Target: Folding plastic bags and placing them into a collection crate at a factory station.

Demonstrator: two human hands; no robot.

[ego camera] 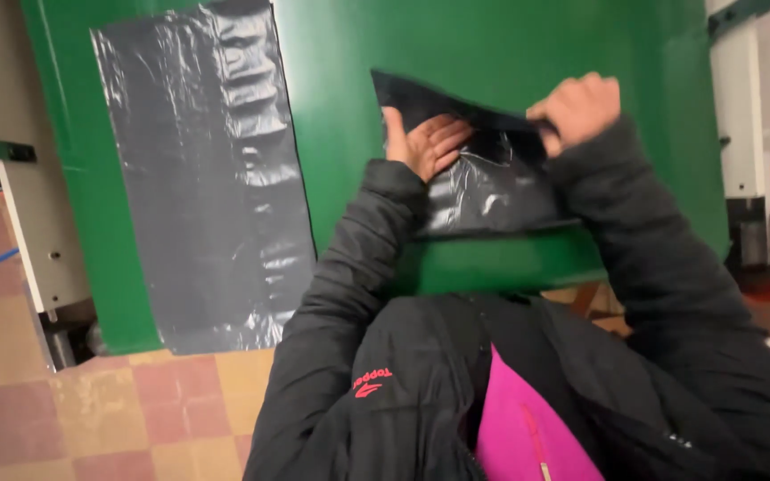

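Two glossy, crinkled black plastic bags are seen on the green table [510,53]; the nearer bag [483,178] is pressed flat by the open left hand [428,142], its edge pinched in the closed right hand [577,107], while the larger bag [207,169] lies apart.

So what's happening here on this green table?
A person in a black jacket is working a black plastic bag on a green table. The left hand lies flat on the bag with fingers spread, while the right hand pinches its upper edge and lifts it off the surface. A second, larger bag lies flat on the table to the left, untouched.
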